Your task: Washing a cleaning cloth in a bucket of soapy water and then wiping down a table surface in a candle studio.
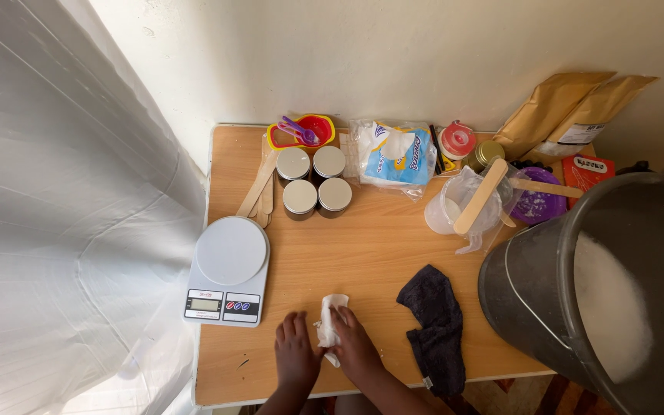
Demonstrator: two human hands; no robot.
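White crumpled tissue (330, 323) sits at the near edge of the wooden bench (378, 246), pressed under the right hand (357, 347), whose fingers curl loosely over it in a light grip. The left hand (296, 352) lies flat and open on the wood just beside the tissue, holding nothing.

From the head camera looking down: a dark cloth (433, 327) lies to the right of the hands, and a digital kitchen scale (228, 269) stands to the left. Farther off are four lidded jars (313, 180), wooden sticks (261, 188), a pack of tissues (395, 154) and a clear jug (463, 204). A large grey bucket (547, 284) of white material stands at the right.

It looks like wiping of the bench surface is under way. A next stroke would call for steady downward pressure, keeping the tissue bunched under the fingers.
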